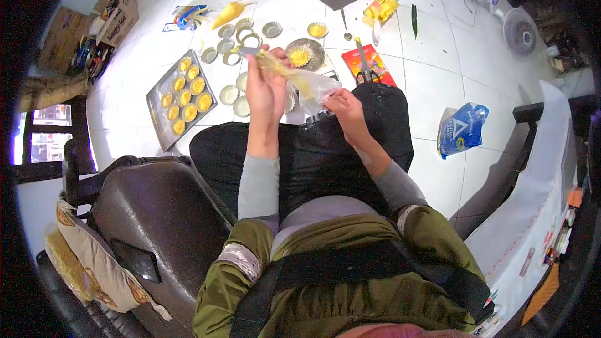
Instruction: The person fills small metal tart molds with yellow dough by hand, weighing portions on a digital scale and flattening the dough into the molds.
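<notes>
A clear plastic piping bag (307,85), smeared inside with yellow mixture, stretches between my hands above my knees. My left hand (265,82) grips its narrow end, where a greyish tip (248,50) points up and left. The fingers of my right hand (346,107) pinch the wide end, which looks crumpled and nearly flat. Just beyond the bag, a fluted tart tin with yellow filling (299,57) sits on a round metal plate (317,51). Several unfilled fluted tins (229,95) stand on the floor near my left hand, some partly hidden by it.
Left lies a metal baking tray (164,138) bearing several filled tarts (189,112). Beyond are another piping bag (228,14), a filled tin (317,30) and a yellow-smeared container (381,9). Scissors (364,63) overlap a red box (382,68); a blue packet (464,129) lies right.
</notes>
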Motion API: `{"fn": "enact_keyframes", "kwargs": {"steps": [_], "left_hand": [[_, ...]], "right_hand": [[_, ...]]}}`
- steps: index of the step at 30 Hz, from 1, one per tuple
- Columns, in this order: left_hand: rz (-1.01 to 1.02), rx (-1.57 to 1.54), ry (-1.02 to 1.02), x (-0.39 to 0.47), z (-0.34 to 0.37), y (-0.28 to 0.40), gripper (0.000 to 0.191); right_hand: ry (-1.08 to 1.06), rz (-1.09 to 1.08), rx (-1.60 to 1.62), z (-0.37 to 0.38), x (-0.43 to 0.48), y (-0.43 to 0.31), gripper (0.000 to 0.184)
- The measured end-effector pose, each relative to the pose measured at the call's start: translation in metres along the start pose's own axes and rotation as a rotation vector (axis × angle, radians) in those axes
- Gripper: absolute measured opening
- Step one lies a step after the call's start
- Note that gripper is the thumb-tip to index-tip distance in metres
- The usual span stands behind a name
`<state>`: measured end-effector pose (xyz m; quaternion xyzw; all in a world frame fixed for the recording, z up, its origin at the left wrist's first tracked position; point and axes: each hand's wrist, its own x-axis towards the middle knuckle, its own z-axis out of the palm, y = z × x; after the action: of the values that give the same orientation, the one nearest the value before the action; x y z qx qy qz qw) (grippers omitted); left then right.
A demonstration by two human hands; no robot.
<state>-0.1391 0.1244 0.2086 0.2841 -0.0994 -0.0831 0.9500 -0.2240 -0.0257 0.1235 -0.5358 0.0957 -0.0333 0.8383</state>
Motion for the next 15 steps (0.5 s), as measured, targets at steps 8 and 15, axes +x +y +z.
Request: {"fn": "enact_keyframes", "kwargs": {"steps": [8,15], "left_hand": [[-0.068,-0.060,0.082,-0.043,-0.012,0.028,0.036],[0.034,0.075,0.151,-0.061,-0.018,0.041,0.036]], "right_hand": [[-0.237,0.289,0.281,0.032,-0.022,0.021,0.039],[-0.498,0.139,0.057,0.064,-0.036,0.021,0.028]]}}
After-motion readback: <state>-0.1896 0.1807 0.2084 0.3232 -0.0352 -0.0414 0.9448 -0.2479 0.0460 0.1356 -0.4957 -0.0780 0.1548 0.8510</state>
